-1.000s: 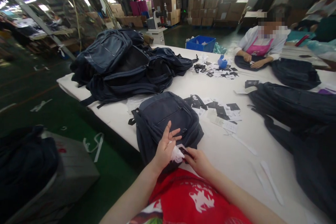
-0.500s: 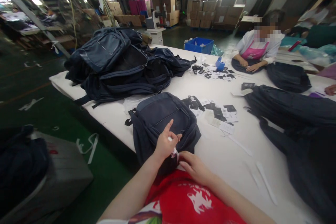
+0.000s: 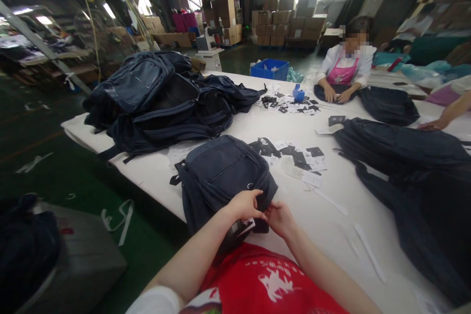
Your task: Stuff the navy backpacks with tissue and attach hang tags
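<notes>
While the head view a second ago showed a crumpled white wad at the left hand (image 3: 245, 204), I can't see that wad now, and both hands have come together at the near right corner of the navy backpack (image 3: 224, 169), so the work seems centred on that corner. It lies on the white table (image 3: 331, 228) right before the person, with loose tags (image 3: 301, 159) just beyond. The left forearm reaches across the bag's near side, forefinger stretched over the fabric; the right hand (image 3: 280, 217) comes in from the other side, fingers bent inward. Their fingertips almost meet, but I cannot tell what, if anything, they pinch. A dark card with a pale edge (image 3: 247, 226) shows below the left hand.
</notes>
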A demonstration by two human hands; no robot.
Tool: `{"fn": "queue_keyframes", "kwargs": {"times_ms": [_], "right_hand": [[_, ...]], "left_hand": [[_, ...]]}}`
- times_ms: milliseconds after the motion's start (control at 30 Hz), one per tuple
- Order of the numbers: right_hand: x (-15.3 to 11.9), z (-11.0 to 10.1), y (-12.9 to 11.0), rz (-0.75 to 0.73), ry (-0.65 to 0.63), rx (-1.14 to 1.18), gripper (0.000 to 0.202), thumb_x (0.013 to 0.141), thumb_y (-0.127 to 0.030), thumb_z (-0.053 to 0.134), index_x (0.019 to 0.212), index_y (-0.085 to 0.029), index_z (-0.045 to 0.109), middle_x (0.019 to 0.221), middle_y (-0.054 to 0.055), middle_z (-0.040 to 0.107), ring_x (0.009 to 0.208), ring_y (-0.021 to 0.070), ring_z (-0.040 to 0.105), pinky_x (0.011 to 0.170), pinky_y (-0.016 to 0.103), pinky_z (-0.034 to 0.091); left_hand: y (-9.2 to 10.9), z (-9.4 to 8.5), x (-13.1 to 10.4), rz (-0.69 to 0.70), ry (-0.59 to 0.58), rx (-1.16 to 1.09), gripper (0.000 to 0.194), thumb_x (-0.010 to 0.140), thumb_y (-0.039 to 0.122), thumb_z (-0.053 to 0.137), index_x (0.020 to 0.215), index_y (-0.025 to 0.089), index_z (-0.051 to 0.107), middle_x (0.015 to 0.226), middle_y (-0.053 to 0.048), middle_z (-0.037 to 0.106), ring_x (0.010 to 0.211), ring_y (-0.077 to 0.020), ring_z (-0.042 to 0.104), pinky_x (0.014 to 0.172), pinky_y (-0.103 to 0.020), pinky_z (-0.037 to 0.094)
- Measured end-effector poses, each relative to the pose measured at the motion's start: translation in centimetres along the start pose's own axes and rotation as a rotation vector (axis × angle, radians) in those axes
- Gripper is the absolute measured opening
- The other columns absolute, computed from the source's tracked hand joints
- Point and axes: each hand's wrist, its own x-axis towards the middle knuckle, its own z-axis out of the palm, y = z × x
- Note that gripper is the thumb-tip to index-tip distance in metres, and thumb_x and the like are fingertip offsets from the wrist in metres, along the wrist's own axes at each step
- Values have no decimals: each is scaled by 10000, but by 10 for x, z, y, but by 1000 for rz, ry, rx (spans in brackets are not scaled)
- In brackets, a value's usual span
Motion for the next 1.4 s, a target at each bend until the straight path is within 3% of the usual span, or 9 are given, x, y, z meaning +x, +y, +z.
{"fn": "queue_keyframes", "kwargs": {"times_ms": [233,400,567,667,800,1000,1200,1300,1400], "right_hand": [[-7,-2,7,-26,-137,-40,103,697,-261,632,773,-199,603,846,19,687,722,156,648,735,325,541],[-11,-1,-2,-52,-206,-420,285,657,-277,713,933,-208,692,857,16,707,782,191,639,744,342,518],[-22,-15,-16,-200,-91,-754,84,600,-238,745,652,-204,689,658,-1,622,712,184,550,792,352,448],[-36,-28,-23,-260,1,-831,274,672,-365,722,489,-206,595,647,16,571,737,187,535,823,350,426],[-55,-36,-30,-321,40,-709,385,719,-503,676,511,-193,580,934,70,637,914,222,555,880,362,426],[-74,-42,-43,-306,-16,-198,369,823,-516,518,615,-219,584,590,3,491,710,195,548,927,450,461],[-91,-49,-47,-111,-60,-149,411,773,-298,649,1183,-310,644,1283,39,631,425,7,301,635,301,494],[-97,-35,-41,-114,-195,-449,538,787,-343,669,1313,-312,561,1405,84,541,458,14,453,581,281,503],[-104,-12,-37,-374,-295,-864,637,754,-328,705,1365,-289,530,1472,92,468,824,159,664,789,364,552]], "left_hand": [[-15,3,18,-92,-228,22,747,484,475,852,1161,215,673,754,6,696,686,-192,639,607,-246,435],[-22,11,25,-45,-292,-88,550,527,494,822,990,213,727,774,5,696,692,-178,625,645,-259,459],[-26,8,27,-42,-250,-165,387,636,348,746,990,192,719,831,-29,723,740,-179,653,680,-261,489],[-28,-4,21,-16,-232,-241,458,659,313,723,1102,200,688,980,-48,728,829,-178,665,729,-256,497],[-26,-8,14,1,-257,-178,464,532,388,829,955,222,736,886,-24,713,710,-166,635,618,-237,463],[-21,-4,14,-97,-332,-82,253,492,335,842,687,214,733,641,1,664,570,-147,562,529,-242,398],[-24,-10,7,-205,-398,-412,444,386,254,904,803,201,761,695,-1,709,603,-145,596,555,-235,447],[-23,2,11,-335,-245,-620,376,388,198,902,722,153,736,594,-6,670,548,-140,573,533,-242,444],[-22,17,16,-397,-105,-752,285,515,222,865,729,138,698,568,5,640,525,-126,567,544,-248,461]]}}
